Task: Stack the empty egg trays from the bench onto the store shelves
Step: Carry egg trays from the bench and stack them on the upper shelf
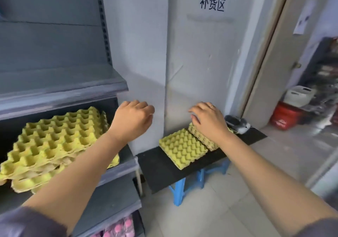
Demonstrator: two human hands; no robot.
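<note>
Holds left hand (133, 119) loosely curled, empty, by the shelf (119, 171). Spreads right hand (208, 122) over the egg-tray stack (205, 140) on the black bench (164, 171), gripping nothing yet. Risks pinching only the top layers and spilling the rest onto the single yellow tray (182, 148) alongside.

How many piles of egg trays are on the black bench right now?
2. The flat pile lies midway along the bench; the second pile sits against its right edge, partly under the right hand. Trays per pile cannot be counted.
</note>
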